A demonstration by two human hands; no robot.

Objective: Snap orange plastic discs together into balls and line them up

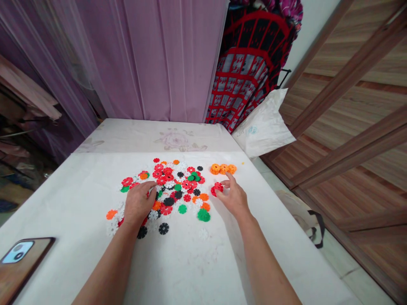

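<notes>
A loose heap of plastic snowflake discs in red, white, black, green and orange lies mid-table, with a red disc [166, 209] near its front. Over the heap's left side is my left hand [140, 203], its fingers curled together; what they hold, if anything, is hidden. My right hand [234, 198] is right of the heap, thumb and fingers closed on red snowflake discs [216, 188] at the table surface. Just beyond its fingertips sit stacked orange snowflake discs [224, 169] in a short row. Green discs [204, 215] lie at the heap's front right.
A white cloth covers the table [184, 271]. A phone [25, 267] lies at its left front edge. Purple curtains [165, 59] hang behind. A white bag [263, 127] stands beyond the back right corner, near wooden doors [356, 106].
</notes>
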